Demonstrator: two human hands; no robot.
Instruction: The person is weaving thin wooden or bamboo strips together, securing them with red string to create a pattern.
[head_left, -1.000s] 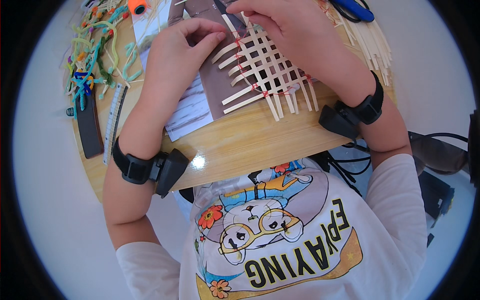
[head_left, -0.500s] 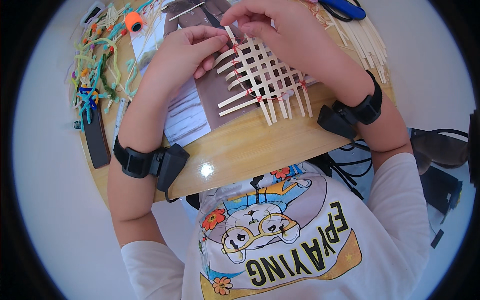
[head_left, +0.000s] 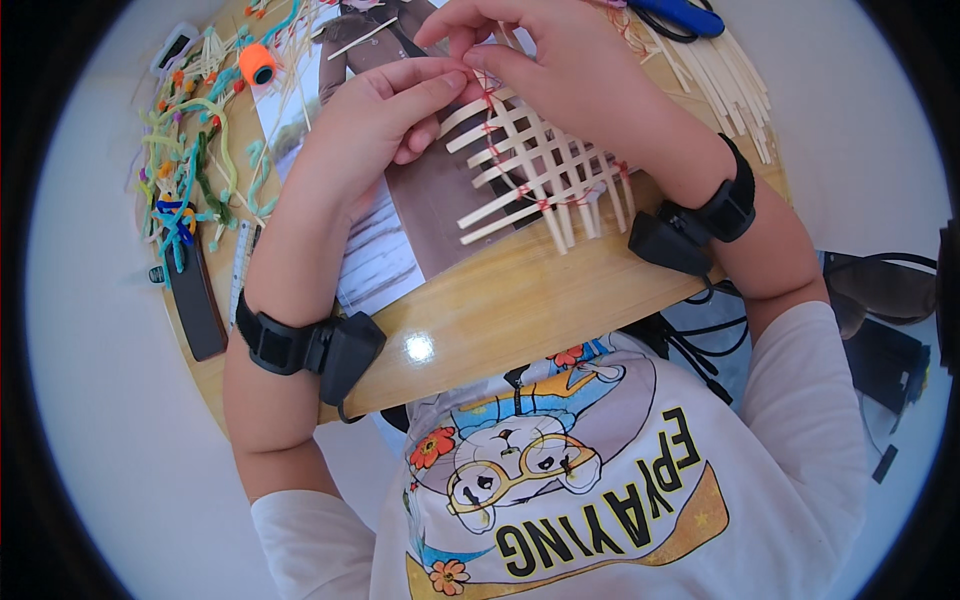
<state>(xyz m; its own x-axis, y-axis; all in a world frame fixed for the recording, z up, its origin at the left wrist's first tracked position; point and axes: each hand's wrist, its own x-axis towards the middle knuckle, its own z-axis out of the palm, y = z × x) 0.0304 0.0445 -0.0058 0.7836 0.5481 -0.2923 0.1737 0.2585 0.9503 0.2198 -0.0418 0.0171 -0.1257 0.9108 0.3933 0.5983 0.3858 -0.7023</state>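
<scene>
A woven lattice of flat pale wooden strips, bound along its edges with red thread, lies tilted between my hands. My left hand is closed in a pinch at the lattice's upper left corner, where the red thread runs into its fingertips. My right hand reaches over the top of the lattice and covers part of it. Its thumb tip meets the left fingertips, with the index finger bent above. Anything it pinches is hidden. A printed picture sheet lies under the lattice.
Left on the wooden table are tangled coloured pipe cleaners, an orange thread spool, a dark oblong case and a ruler. Loose wooden strips and blue-handled scissors lie at the far right.
The lattice has shifted right and turned slightly. My right hand has moved a little left, and its thumb now meets the left fingertips.
</scene>
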